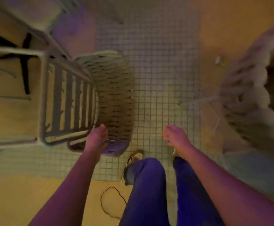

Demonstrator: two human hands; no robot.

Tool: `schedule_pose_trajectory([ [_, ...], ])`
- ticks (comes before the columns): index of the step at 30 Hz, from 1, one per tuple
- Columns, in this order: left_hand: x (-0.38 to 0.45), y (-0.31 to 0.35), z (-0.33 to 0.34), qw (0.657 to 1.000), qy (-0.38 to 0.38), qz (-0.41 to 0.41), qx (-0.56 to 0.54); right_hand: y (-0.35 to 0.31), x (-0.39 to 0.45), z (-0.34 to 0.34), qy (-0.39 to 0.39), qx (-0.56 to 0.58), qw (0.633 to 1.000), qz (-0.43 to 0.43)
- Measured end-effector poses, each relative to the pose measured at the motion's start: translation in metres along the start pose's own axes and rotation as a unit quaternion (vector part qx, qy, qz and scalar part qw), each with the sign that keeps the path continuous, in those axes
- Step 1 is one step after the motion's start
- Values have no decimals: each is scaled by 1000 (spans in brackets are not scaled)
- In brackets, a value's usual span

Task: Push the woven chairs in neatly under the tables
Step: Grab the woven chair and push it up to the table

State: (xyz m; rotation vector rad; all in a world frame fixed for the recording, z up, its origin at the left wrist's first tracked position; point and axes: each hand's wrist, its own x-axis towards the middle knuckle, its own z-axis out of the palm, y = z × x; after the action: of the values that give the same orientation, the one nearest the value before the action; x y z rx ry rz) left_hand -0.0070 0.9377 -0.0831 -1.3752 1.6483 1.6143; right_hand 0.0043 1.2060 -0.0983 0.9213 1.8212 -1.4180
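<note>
Head view, looking straight down, and the whole picture is smeared with blur. Front and centre-left sits a woven chair (115,98), its curved backrest arching over a small-tiled floor (162,79), its seat side tucked against a slatted table (67,101) whose pale frame and parallel slats fill the left of the view. Left hand (98,138) is right at the near end of that backrest, fingers (103,128) spread and loose, resting at or just over the woven rim; whether it truly touches, the blur will not let me say, but it is not clenched around anything. Right hand (175,136) hangs out over bare tile, well apart from the chair, fingers open and slightly curled, gripping nothing. Both bare forearms reach down from the bottom corners. Between them, legs in blue trousers (149,190) stand on the tiles, a light shoe (133,159) poking out just beside the chair's near corner. Over on the right edge, a second woven chair (250,101) shows only its thick plaited backrest, heavily blurred, and a thin pale cord (214,111) trails across the floor beside it. Down at the bottom, a dark cable (110,203) loops on the yellowish wooden flooring (35,193) that borders the tile strip. Under the slatted table, dark base legs (25,62) cross on that same wood.
</note>
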Motion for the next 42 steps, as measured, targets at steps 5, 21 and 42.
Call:
schedule_pose_trajectory([
  [5,4,-23,37,977,45,-54,-203,-53,56,-5,-71,-54,996,20],
  [21,62,-77,104,815,86,-157,-551,-143,191,92,-161,-287,944,10],
  [42,313,-91,209,612,129,-164,-763,-58,411,192,-207,-253,939,107],
])
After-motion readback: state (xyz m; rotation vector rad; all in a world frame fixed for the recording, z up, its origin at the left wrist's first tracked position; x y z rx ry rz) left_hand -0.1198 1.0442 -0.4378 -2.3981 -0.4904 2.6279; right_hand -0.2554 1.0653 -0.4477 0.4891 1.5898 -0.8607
